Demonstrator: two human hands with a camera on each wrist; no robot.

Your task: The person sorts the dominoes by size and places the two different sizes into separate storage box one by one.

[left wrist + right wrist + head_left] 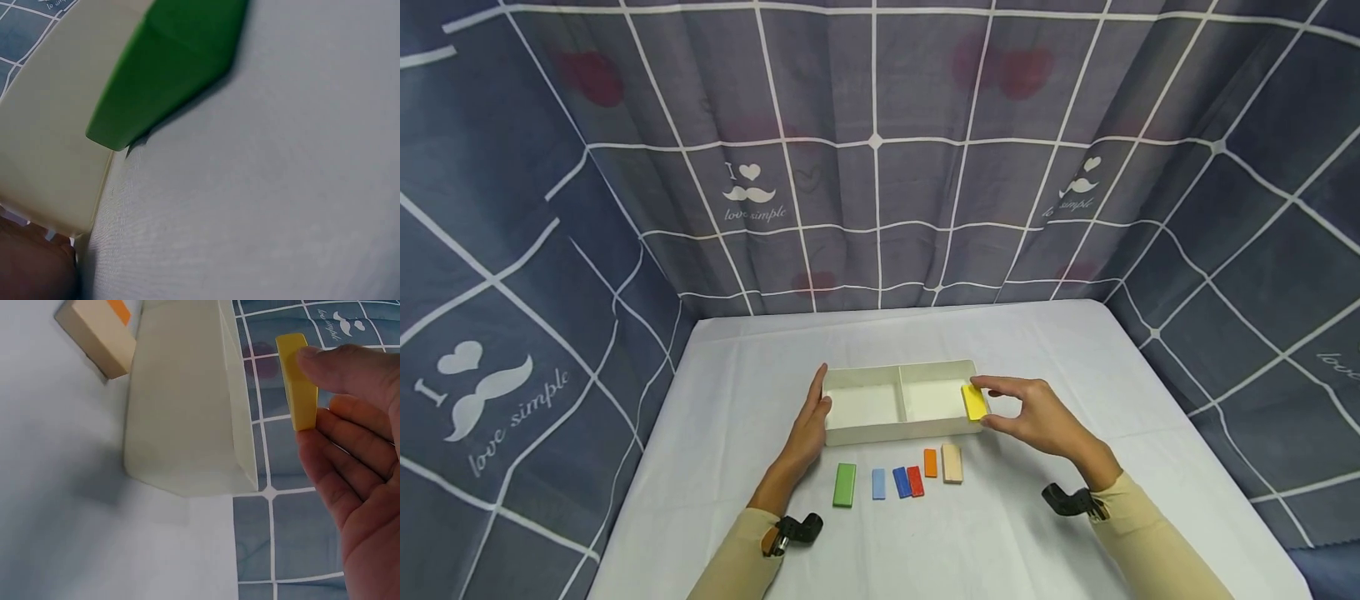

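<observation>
Between thumb and fingers, my right hand (1037, 417) pinches a yellow block (974, 402) at the right end of a white two-compartment box (880, 432). In the right wrist view, the yellow block (300, 384) is held up clear of the box wall (181, 406). My left hand (807, 429) lies along the box's left end, its fingers fairly straight against the side. Part of that hand (34, 265) shows beside the box wall in the left wrist view. Both compartments look bare inside.
In front of the box lie a green block (844, 485), a light blue block (878, 483), a dark blue block (902, 482), a red block (915, 481), an orange block (930, 462) and a plain wooden block (952, 463). Gridded curtains (880, 183) enclose the white-covered table (760, 350).
</observation>
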